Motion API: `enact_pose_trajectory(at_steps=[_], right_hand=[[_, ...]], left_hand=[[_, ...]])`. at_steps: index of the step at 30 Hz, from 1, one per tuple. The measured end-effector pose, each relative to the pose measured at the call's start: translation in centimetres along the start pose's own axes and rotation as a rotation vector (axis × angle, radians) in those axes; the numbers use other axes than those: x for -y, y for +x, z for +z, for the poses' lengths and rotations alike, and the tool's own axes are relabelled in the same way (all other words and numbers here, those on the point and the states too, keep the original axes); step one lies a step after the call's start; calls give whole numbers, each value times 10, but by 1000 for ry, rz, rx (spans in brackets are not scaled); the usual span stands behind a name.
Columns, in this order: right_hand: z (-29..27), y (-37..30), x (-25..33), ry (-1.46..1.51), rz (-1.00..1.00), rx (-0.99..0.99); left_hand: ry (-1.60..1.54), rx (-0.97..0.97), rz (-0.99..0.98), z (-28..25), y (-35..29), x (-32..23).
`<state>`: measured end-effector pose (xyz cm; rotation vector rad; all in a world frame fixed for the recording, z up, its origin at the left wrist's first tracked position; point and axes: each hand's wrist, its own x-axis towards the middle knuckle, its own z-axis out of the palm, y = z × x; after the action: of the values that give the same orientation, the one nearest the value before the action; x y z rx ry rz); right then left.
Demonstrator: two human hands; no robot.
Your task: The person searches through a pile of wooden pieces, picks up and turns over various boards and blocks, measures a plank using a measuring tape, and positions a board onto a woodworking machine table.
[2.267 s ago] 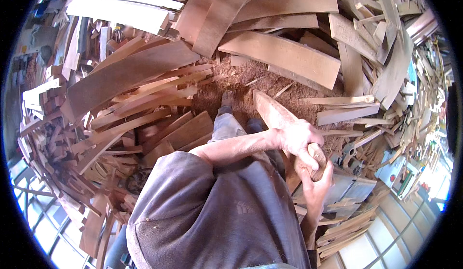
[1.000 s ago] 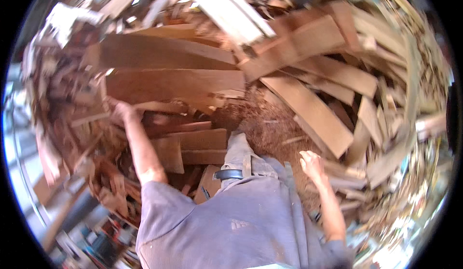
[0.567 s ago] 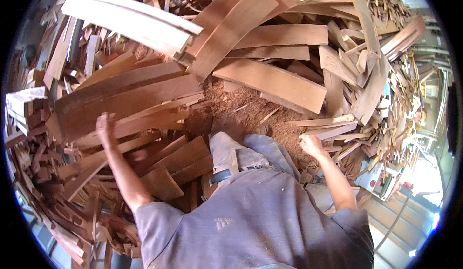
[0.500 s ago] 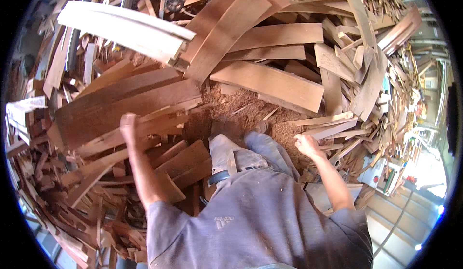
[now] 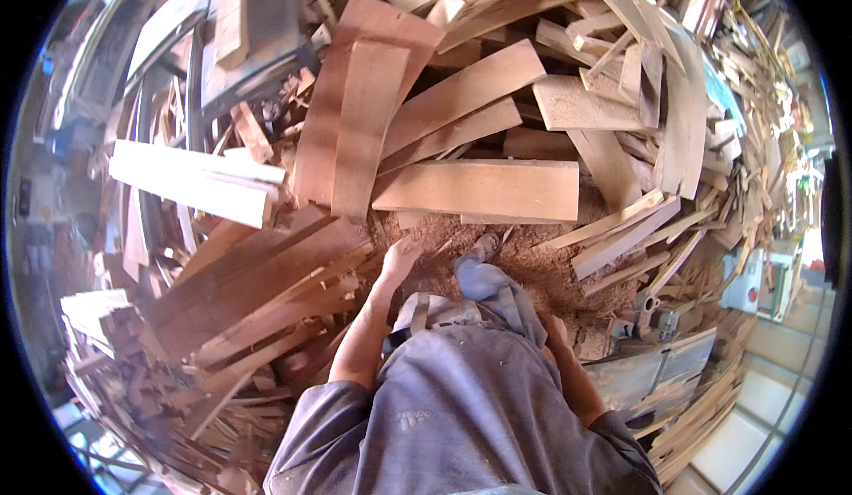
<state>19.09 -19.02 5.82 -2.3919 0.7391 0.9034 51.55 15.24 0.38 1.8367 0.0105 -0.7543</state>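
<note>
My left hand [image 5: 404,257] hangs in front of me with its fingers curled in, and nothing shows in it. It is nearest to the lower end of a narrow upright board [image 5: 366,131] and the stack of dark reddish planks [image 5: 235,286] on the left. My right hand [image 5: 556,328] is low beside my right thigh. Its fingers are hidden, so what it holds, if anything, does not show. Ahead of my feet lies a wide pale board [image 5: 484,189], flat across the sawdust.
Wood offcuts and planks are heaped on all sides, with sawdust [image 5: 532,260] around my feet. At far left stands a machine table [image 5: 257,29] bearing a wood block. A sunlit white board [image 5: 191,176] juts in. A metal panel [image 5: 657,371] is near my right arm.
My left hand has swung from over the dark planks inward to my front. My right hand has drawn back to my thigh. The view has turned left.
</note>
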Motion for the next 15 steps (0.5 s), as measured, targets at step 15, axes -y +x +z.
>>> enact_pose_trajectory(at_steps=[15], right_hand=[[-59,132,-89,273,-30,-90]], left_hand=[[107,-96,-262,0,-121,95]])
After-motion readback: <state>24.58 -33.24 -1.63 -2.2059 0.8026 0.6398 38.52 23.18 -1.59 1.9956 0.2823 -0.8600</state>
